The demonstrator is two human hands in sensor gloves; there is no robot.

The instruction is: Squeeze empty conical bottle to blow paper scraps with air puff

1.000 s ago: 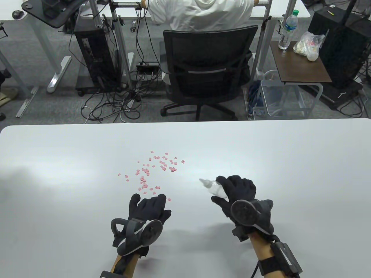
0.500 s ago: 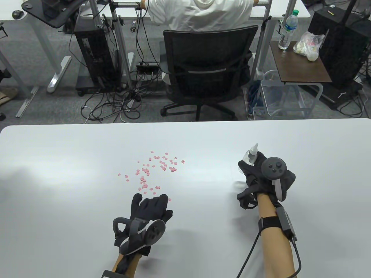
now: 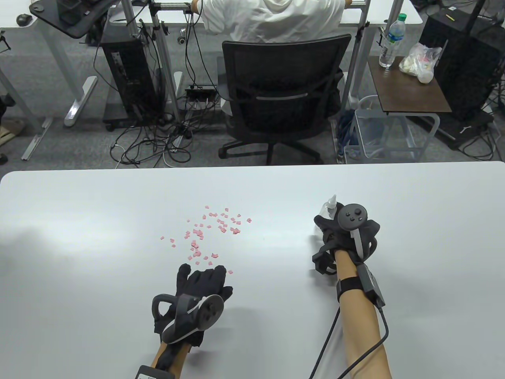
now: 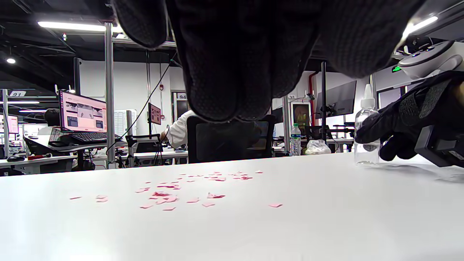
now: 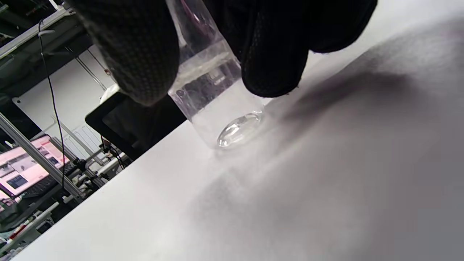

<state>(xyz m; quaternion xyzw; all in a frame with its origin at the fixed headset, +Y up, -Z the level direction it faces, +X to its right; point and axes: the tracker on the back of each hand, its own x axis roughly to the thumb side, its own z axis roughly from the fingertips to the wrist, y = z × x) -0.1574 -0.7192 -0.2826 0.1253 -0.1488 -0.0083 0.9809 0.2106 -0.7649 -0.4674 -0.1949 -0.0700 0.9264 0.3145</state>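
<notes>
My right hand (image 3: 335,231) grips a clear conical bottle (image 3: 328,207) with a white nozzle. The bottle stands upright with its base on the white table (image 3: 434,244), right of centre. It also shows in the left wrist view (image 4: 366,141) and in the right wrist view (image 5: 221,108), where my fingers (image 5: 275,54) wrap its body. Several pink paper scraps (image 3: 209,233) lie scattered left of centre, also in the left wrist view (image 4: 188,188). My left hand (image 3: 203,282) rests flat on the table just below the scraps, holding nothing.
A black office chair (image 3: 282,90) with a seated person stands beyond the table's far edge. A side table (image 3: 410,90) with a water bottle and a bag is at the back right. Cables lie on the floor.
My right hand has carried the bottle from near the scraps to the right and back, turned it from pointing left to upright, and set its base on the table. The left hand has stayed put.
</notes>
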